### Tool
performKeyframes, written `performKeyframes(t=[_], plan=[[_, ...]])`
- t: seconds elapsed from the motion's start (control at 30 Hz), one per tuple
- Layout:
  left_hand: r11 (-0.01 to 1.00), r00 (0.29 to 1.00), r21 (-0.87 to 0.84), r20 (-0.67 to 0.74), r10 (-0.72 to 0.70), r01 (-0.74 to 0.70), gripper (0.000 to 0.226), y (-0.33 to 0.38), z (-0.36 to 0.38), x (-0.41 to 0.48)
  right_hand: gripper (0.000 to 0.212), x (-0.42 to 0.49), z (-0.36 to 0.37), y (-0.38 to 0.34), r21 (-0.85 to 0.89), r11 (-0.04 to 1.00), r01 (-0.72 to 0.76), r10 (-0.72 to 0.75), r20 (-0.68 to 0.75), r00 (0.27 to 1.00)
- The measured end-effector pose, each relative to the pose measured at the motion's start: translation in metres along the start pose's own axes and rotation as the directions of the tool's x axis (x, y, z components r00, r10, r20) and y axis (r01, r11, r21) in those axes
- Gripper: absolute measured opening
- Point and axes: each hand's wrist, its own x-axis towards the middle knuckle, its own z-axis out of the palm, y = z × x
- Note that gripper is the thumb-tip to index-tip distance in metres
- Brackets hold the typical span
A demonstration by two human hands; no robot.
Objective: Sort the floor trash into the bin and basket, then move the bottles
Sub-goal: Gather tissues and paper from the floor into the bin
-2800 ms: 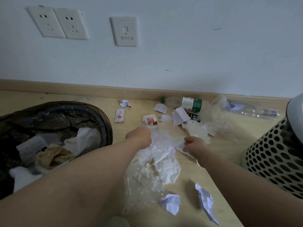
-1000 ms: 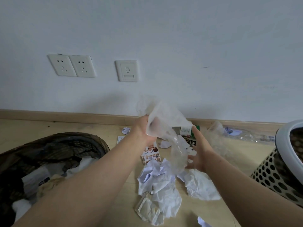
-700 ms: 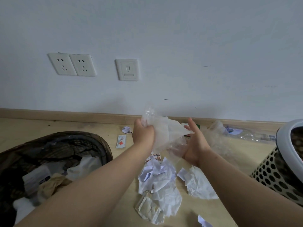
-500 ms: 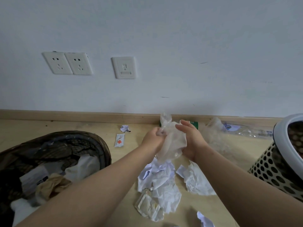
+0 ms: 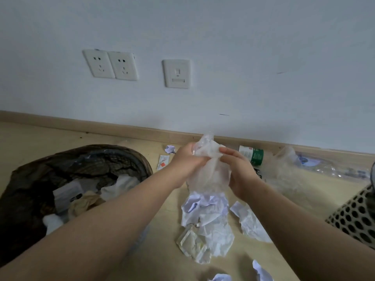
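You are holding the clear plastic bag (image 5: 209, 171) bunched between both hands above the floor (image 5: 30, 142), your left hand (image 5: 187, 159) curling its grip round the bag's top and your right hand (image 5: 238, 171) closing fingers and thumb on its side. Directly under the grip, crumpled white paper (image 5: 207, 218) is lying in a heap, and just beyond your right hand a green-labelled bottle (image 5: 252, 156) is lying on its side. The dark-lined bin (image 5: 129, 154) is sitting left of the grip, the perforated basket (image 5: 353, 216) well to its right.
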Motion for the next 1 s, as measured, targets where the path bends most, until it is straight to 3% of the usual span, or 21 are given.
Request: performKeyframes(t=[0.13,0.3,0.4,0.47,0.5,0.57,0.67,0.73,0.87,1.0], plan=[[0.994,0.979,-0.078,-0.193,0.066,-0.083,0.018,0.005,-0.039,-0.007,0.018,-0.004,0.03,0.0,0.011,1.0,0.004,-0.005,0.094,0.996],[0.981,0.861,-0.054,-0.49,0.136,-0.186,0.023,0.01,-0.092,-0.025,0.013,-0.01,0.067,0.003,-0.089,0.996,0.03,-0.017,0.147,0.989],[0.981,0.78,0.06,-0.599,0.183,-0.184,0.02,0.0,-0.112,-0.04,0.011,-0.014,0.088,0.01,-0.147,0.989,0.026,0.0,0.175,0.985],[0.963,0.726,0.249,-0.643,0.244,-0.104,0.012,-0.015,-0.125,-0.05,0.015,-0.018,0.102,0.02,-0.2,0.98,0.017,0.024,0.203,0.979],[0.918,0.714,0.397,-0.637,0.29,-0.019,0.015,-0.026,-0.132,-0.053,0.018,-0.021,0.108,0.027,-0.223,0.975,0.005,0.047,0.226,0.973],[0.738,0.795,0.661,-0.517,0.318,0.134,0.013,-0.052,-0.137,-0.053,0.023,-0.027,0.116,0.039,-0.258,0.966,-0.025,0.097,0.271,0.958],[0.473,0.957,0.853,-0.283,0.066,0.219,0.027,-0.102,-0.119,-0.044,0.03,-0.032,0.12,0.051,-0.31,0.948,-0.072,0.168,0.294,0.941],[0.349,0.985,0.921,-0.161,-0.059,0.172,0.037,-0.125,-0.107,-0.036,0.023,-0.031,0.12,0.054,-0.335,0.937,-0.095,0.195,0.281,0.94],[0.292,0.989,0.946,-0.114,-0.097,0.138,0.042,-0.127,-0.11,-0.023,0.017,-0.027,0.115,0.057,-0.375,0.921,-0.104,0.206,0.245,0.947],[0.34,0.979,0.927,-0.102,-0.176,0.158,0.045,-0.117,-0.12,-0.025,0.019,-0.022,0.108,0.061,-0.408,0.905,-0.115,0.213,0.202,0.956]])
